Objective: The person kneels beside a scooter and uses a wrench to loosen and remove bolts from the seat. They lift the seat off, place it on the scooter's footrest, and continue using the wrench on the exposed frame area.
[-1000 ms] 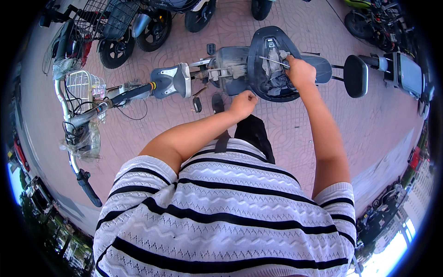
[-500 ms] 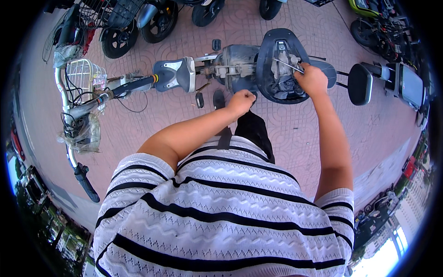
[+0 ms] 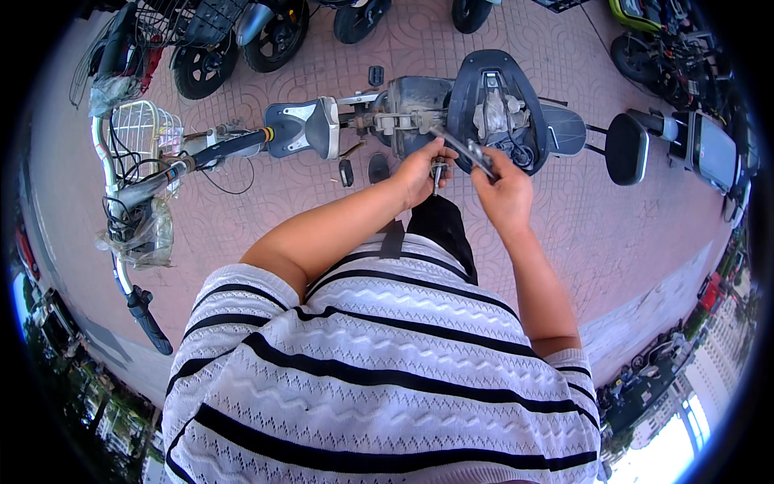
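My right hand (image 3: 504, 194) is closed around a long silver-grey metal tool (image 3: 463, 152), smeared by motion, so its exact kind cannot be made out. The tool slants up and left, its far end just above my left hand (image 3: 419, 173). That hand's fingers are curled around a small silver metal piece (image 3: 438, 174), which points down toward my dark trousers. Beyond both hands lies an electric bicycle (image 3: 407, 121). Its black open seat shell (image 3: 459, 101) holds a crumpled plastic bag (image 3: 492, 115) and a dark coiled cable (image 3: 524, 153).
Leftward are the bicycle's handlebar (image 3: 109, 185) and a white wire basket (image 3: 137, 137). Several parked two-wheelers, one showing a black wheel (image 3: 205, 73), line the far side. A black backrest pad (image 3: 627, 149) stands at the right. Pink patterned paving (image 3: 322, 202) lies beneath.
My right hand has moved left and nearer from the seat shell, bringing the metal tool to my left hand. The left hand has turned, and the small metal piece now shows.
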Action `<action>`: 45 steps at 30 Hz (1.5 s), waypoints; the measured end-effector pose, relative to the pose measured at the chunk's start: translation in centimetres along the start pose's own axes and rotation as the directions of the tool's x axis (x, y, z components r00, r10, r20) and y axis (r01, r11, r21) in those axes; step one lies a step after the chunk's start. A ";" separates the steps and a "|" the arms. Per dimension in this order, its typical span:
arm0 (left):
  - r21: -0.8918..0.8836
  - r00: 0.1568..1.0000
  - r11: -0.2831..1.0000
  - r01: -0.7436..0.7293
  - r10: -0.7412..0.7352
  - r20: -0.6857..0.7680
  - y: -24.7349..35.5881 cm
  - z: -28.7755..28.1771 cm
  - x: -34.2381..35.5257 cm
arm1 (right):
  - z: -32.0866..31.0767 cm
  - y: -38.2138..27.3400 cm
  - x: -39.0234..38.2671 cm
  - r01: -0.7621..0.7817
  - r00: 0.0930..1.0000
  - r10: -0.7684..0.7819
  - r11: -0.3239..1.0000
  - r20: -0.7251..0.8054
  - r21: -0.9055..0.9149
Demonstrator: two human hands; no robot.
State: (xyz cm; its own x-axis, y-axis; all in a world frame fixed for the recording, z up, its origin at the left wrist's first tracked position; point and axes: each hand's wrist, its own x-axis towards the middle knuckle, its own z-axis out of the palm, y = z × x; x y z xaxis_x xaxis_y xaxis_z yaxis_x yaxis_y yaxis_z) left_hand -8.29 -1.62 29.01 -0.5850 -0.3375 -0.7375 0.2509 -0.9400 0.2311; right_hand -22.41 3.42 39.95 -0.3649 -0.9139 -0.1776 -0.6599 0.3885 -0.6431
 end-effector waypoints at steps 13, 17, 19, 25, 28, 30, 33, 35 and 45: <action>-0.194 0.979 0.963 0.187 -0.167 0.115 1.6 -3.3 -3.7 | 3.3 -2.7 -4.4 0.196 0.964 -0.209 0.977 0.164 0.088; -0.089 0.981 0.984 0.154 -0.141 0.134 2.4 -4.8 -5.4 | 5.3 -0.4 -4.2 -0.050 0.972 0.036 0.997 0.232 0.056; -0.023 0.987 0.993 0.115 -0.112 0.118 2.8 -4.6 -6.3 | 6.0 -0.1 -4.0 -0.064 0.968 0.052 0.997 0.247 0.039; 0.250 0.995 0.965 0.080 -0.091 0.032 2.7 -3.6 -7.4 | 7.3 -2.1 -4.2 0.043 0.908 0.052 0.976 0.416 -0.214; 0.256 0.986 0.961 0.105 -0.067 -0.154 2.4 -4.1 -7.0 | 6.8 -3.7 -4.2 0.123 0.877 -0.037 0.981 0.479 -0.149; 0.232 0.970 0.967 0.103 -0.046 -0.238 2.4 -4.8 -6.7 | 8.4 -1.3 -4.1 0.207 0.890 -0.160 0.976 0.427 -0.066; 0.119 0.934 0.989 0.091 -0.043 -0.354 2.3 -6.6 -6.3 | 9.1 -0.4 -2.9 0.167 0.898 -0.155 0.986 0.411 0.008; 0.088 0.917 0.993 0.076 -0.035 -0.397 2.5 -7.9 -6.3 | 9.4 -0.4 -1.9 0.113 0.890 -0.095 0.993 0.446 -0.015; 0.065 0.858 0.997 -0.032 0.060 -0.509 3.2 -12.9 -10.0 | 13.5 -1.7 2.2 0.172 0.845 0.008 0.943 0.535 -0.286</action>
State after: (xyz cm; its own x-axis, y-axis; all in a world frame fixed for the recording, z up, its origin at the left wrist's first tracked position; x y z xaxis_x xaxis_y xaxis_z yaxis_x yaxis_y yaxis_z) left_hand 8.31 -0.61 28.91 -0.0941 -0.3210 -0.9424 0.2186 -0.9301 0.2950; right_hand -13.16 -0.86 30.59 0.0373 -0.8319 -0.5537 -0.8728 0.2426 -0.4234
